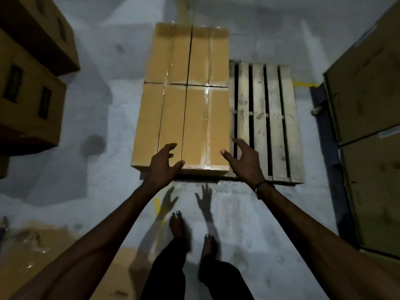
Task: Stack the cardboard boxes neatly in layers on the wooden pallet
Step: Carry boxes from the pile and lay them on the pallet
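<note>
I see one view only, from the head camera: it looks steeply down and forward from standing height, wooden pallet [267, 122] toward twelve o'clock, floor [249, 213] underfoot.

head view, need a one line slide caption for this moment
Both open hands, left hand and right hand, reach over taped cardboard boxes covering the wooden pallet's left side.

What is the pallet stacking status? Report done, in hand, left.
Done: two taped brown cardboard boxes, far and near, lie end to end along the left side of the slatted wooden pallet. In hand: nothing; the left hand and right hand hover open by the near box. Left: the bare right slats and upper layers; dark stacked boxes wait at left.
</note>
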A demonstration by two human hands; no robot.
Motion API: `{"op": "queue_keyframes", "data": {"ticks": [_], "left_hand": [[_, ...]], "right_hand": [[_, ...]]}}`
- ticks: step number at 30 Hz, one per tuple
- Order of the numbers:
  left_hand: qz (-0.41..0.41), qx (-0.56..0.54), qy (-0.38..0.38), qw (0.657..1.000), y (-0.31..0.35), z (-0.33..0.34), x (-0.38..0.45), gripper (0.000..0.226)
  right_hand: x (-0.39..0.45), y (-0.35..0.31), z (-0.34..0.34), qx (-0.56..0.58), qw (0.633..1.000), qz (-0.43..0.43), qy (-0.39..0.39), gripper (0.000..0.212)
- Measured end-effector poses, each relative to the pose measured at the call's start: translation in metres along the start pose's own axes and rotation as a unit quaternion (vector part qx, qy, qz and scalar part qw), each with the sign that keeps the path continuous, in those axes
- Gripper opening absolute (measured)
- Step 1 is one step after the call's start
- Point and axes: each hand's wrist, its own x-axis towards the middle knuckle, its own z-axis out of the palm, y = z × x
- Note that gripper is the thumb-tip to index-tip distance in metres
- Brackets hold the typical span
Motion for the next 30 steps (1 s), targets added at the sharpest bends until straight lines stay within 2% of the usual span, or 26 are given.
{"op": "queue_keyframes", "data": {"ticks": [7, 15, 22, 30], "left_hand": [[-0.015, -0.061, 0.097, 0.993, 0.082, -0.099, -0.094, 0.043], [-0.058, -0.086, 0.210, 0.972, 0.085, -0.218, -0.158, 0.036], [-0.109, -0.165, 0.301, 0.933, 0.034, -0.332, -0.151, 0.024], [-0.116, -0.197, 0.333, 0.915, -0.040, -0.487, -0.127, 0.023]], "right_hand": [[-0.100, -0.093, -0.050, 0.024, 0.999, -0.038, -0.020, 0.067], [-0.133, -0.201, -0.046, 0.018, 0.993, -0.088, -0.077, 0.070], [-0.099, -0.319, 0.036, 0.033, 0.986, -0.121, -0.111, 0.078], [-0.063, -0.477, 0.182, 0.053, 0.967, -0.169, -0.183, 0.084]]}}
